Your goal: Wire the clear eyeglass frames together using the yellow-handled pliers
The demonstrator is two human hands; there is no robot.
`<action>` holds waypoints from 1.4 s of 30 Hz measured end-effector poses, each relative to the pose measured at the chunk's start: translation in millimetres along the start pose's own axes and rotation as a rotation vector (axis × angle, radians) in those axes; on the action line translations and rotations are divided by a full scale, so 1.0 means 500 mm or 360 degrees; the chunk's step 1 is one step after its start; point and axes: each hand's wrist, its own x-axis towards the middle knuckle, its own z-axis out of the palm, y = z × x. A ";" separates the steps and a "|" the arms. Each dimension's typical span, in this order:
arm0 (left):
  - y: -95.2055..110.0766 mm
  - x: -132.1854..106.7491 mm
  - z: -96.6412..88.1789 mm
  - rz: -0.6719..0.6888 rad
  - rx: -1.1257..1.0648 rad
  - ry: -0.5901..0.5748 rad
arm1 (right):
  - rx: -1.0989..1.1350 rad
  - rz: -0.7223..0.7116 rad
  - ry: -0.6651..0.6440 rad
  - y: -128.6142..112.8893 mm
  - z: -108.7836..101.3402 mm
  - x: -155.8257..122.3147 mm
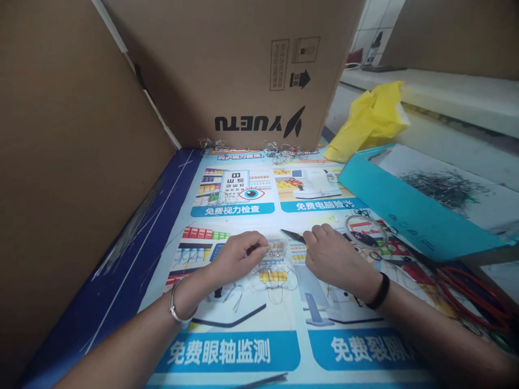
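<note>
My left hand [239, 259] is closed, its thumb and forefinger pinched on a thin wire piece [276, 296] whose fine loops spread out below the fingertips. My right hand [333, 258] wraps round a pair of needle-nose pliers [291, 235]. Their dark pointed jaws reach left, above and apart from the wire, and the handles are hidden in my fist. Both hands are over a printed poster sheet [227, 220] with eye-test pictures. A silver bangle [173, 307] circles my left wrist and a black band [380, 292] my right.
Tall cardboard panels [227, 70] wall the back and left. At right lie a turquoise box [405, 210] with a heap of short wires [441, 189], a yellow bag [365, 121], a clear round dish [367, 232] and red coils [474, 297]. Tangled wires [279, 153] line the back.
</note>
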 end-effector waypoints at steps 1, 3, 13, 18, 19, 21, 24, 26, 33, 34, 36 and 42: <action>-0.001 -0.001 0.000 0.0005 0.0006 0.0000 | 0.0000 0.0026 0.0005 0.000 0.002 0.001; -0.002 -0.002 0.000 0.0024 0.0019 0.0003 | 0.0034 0.0081 0.0016 0.001 0.005 0.004; 0.000 -0.002 0.004 0.0048 0.0051 0.0083 | 0.1376 0.0374 -0.0103 -0.018 -0.032 -0.003; 0.005 -0.007 0.008 0.0049 0.0063 0.0099 | 0.1546 0.0472 -0.0061 -0.058 -0.036 -0.013; 0.006 -0.007 0.009 0.0044 0.0063 0.0095 | 0.1558 0.0487 -0.0049 -0.062 -0.033 -0.014; 0.008 -0.008 0.009 0.0039 0.0054 0.0095 | 0.1591 0.0497 -0.0027 -0.065 -0.029 -0.014; 0.010 -0.008 0.009 0.0036 0.0035 0.0098 | 0.1652 0.0513 -0.0008 -0.066 -0.026 -0.014; 0.010 -0.008 0.009 0.0036 0.0046 0.0089 | 0.1678 0.0522 -0.0019 -0.065 -0.026 -0.012; 0.014 -0.009 0.011 0.0033 0.0031 0.0047 | 0.1728 0.0562 -0.0063 -0.067 -0.030 -0.013; 0.014 -0.009 0.012 0.0033 0.0021 0.0049 | 0.1732 0.0573 -0.0059 -0.067 -0.030 -0.014; 0.013 -0.009 0.013 0.0034 0.0011 0.0051 | 0.1743 0.0588 -0.0052 -0.069 -0.031 -0.015; 0.015 -0.007 0.013 0.0055 0.0057 0.0017 | 0.1816 0.0605 0.0045 -0.073 -0.022 -0.015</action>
